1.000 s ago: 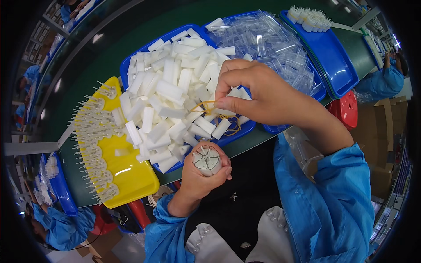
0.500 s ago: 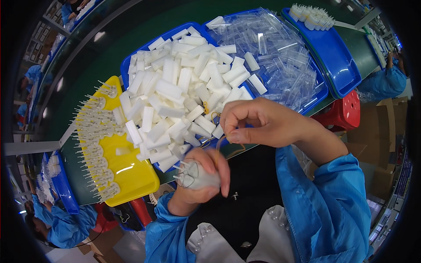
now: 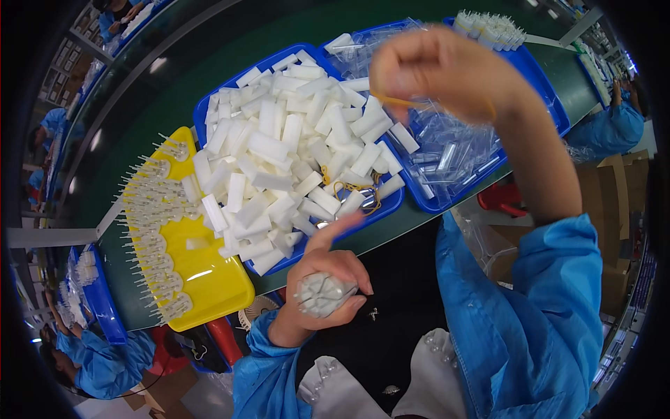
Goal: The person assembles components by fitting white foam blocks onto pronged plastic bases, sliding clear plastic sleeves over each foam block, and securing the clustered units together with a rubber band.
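My left hand (image 3: 324, 279) is wrapped round a small rounded white-grey bundle (image 3: 322, 295) whose ribbed end faces up; its exact kind cannot be made out. The index finger stretches out toward the foam pieces. My right hand (image 3: 440, 70), smeared by motion, is raised over the tray of clear plastic pieces (image 3: 447, 153). A yellow-orange rubber band (image 3: 419, 103) runs from its fingers across the palm side toward the wrist. More rubber bands (image 3: 377, 199) lie at the near right corner of the blue tray of white foam blocks (image 3: 269, 143).
On the left, a yellow tray (image 3: 216, 283) carries rows of white pieces with thin prongs. Blue trays (image 3: 541, 84) at the far right hold a cluster of similar white pieces (image 3: 488, 29). A red stool (image 3: 502, 199) stands beyond the table edge. Co-workers in blue sit at both sides.
My right hand has risen up and away from near my left hand, carrying the rubber band. My left hand has turned the bundle, so its end now faces up, and its index finger has straightened.
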### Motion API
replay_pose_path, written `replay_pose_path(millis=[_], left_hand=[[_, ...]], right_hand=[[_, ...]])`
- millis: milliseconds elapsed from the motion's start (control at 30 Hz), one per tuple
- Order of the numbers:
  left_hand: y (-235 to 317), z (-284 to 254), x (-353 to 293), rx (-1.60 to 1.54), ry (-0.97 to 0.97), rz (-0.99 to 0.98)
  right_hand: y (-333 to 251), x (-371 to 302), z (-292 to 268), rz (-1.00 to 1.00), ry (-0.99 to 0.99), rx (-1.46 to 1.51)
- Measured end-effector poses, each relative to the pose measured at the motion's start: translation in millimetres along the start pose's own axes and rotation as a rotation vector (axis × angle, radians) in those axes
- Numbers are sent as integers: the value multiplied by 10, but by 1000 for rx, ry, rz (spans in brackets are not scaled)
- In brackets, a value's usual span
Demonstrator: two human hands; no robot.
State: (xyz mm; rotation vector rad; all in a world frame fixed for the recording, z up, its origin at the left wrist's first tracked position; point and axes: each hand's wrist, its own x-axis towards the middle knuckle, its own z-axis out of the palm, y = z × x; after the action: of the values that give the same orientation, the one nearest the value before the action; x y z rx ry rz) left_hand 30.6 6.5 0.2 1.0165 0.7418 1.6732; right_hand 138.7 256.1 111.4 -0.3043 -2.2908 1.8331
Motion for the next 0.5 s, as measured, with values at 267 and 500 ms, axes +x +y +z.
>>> replay_pose_path(millis=[267, 500], left_hand=[[-96, -74, -79, -80, 37, -286], [-83, -97, -72, -16, 148, -271]], right_hand=[[-9, 718, -806, -377, 948, -1282], [338, 160, 546, -594, -198, -1109]])
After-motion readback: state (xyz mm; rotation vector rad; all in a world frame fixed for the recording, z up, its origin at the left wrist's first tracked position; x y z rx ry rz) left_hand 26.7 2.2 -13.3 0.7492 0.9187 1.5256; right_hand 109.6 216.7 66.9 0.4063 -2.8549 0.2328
